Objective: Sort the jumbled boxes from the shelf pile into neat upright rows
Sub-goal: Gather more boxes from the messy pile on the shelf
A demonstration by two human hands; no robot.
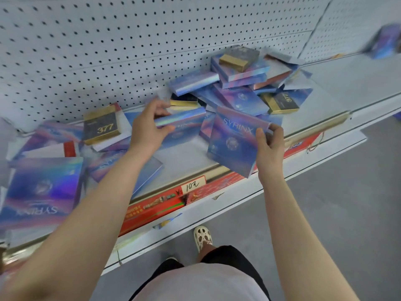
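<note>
A jumbled pile of flat blue-purple holographic boxes (238, 83) lies on the white shelf (338, 88), mixed with small black-and-gold "377" boxes (282, 102). My right hand (269, 146) grips the right edge of a tilted "SYRINX" box (234, 140) held over the shelf's front edge. My left hand (149, 127) pinches the holographic edge of another blue box (182, 120) lying flat. More blue boxes (41, 190) lie scattered flat at the left, one with a "377" box (102, 124) on top.
A white pegboard wall (108, 51) backs the shelf. A red price strip (165, 205) with a handwritten tag runs along the shelf front. Grey floor and my sandalled foot (202, 237) are below. Another blurred blue box (386, 40) stands far right.
</note>
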